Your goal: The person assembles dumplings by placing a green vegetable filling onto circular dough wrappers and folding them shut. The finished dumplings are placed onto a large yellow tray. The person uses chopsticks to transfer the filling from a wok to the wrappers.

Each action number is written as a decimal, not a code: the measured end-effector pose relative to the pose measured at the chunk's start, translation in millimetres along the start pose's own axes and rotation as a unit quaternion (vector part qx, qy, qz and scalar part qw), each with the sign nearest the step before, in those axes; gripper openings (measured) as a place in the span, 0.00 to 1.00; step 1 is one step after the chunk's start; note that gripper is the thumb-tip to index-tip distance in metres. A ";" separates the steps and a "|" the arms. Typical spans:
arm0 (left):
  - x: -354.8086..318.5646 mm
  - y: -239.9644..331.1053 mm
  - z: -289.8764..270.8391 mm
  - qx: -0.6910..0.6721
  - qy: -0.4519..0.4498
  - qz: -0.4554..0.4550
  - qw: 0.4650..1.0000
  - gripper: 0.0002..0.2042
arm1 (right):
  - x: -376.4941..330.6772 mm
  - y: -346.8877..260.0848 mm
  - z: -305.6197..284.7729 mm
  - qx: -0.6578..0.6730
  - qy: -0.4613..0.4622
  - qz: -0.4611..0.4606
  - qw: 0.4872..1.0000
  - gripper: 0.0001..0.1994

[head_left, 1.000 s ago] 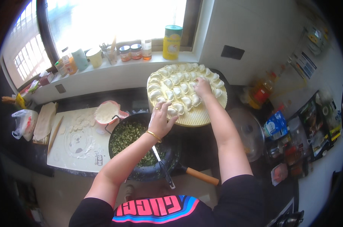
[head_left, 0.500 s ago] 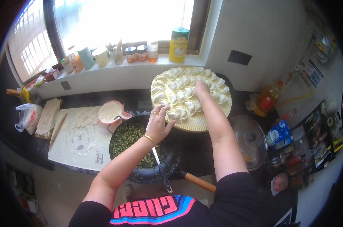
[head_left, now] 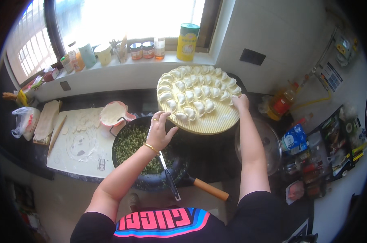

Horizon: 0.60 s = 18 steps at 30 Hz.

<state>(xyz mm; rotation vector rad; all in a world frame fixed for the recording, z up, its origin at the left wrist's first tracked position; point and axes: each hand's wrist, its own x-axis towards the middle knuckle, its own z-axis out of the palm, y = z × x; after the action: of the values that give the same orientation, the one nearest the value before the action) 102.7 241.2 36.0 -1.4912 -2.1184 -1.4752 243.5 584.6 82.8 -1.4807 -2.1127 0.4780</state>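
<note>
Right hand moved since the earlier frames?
Yes: the bare right hand has moved rightward and nearer the wearer, judged against the yellow, green-lidded cylindrical canister.

Qty is: tray [head_left: 216, 120], 1; dumplings [head_left: 199, 108], 30+; pan [head_left: 151, 183], 1; bowl [head_left: 128, 117], 1; rolling pin [head_left: 57, 135], 1; dk.-lidded jars [head_left: 136, 51], 2.

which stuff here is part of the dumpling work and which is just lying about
Seems part of the work:
- dumplings on ridged tray, both hands at its edge
- wok with green filling
- floury board, rolling pin

Seems just lying about:
- yellow tin
- red-capped bottle
- blue packet
</note>
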 end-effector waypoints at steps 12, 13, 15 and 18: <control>-27.8 9.6 -50.3 0.022 0.022 -0.004 1.000 0.25 | -3.0 -34.4 22.5 -0.114 0.105 -0.092 0.984 0.19; -29.9 9.3 -52.7 0.033 0.025 0.002 0.999 0.25 | 0.1 -35.7 27.9 -0.129 0.083 -0.073 0.986 0.20; -34.9 9.9 -59.8 0.034 0.021 -0.002 0.999 0.25 | 0.1 -37.0 35.6 -0.179 0.073 -0.053 0.980 0.22; -40.3 11.2 -70.7 0.039 0.026 -0.008 0.999 0.25 | 3.0 -38.2 36.3 -0.194 0.047 -0.029 0.980 0.26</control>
<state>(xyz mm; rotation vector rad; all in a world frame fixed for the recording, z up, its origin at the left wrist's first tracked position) 104.5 161.1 53.8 -1.3983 -2.1354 -1.4044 192.3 574.5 75.3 -1.6028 -2.2543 -0.0313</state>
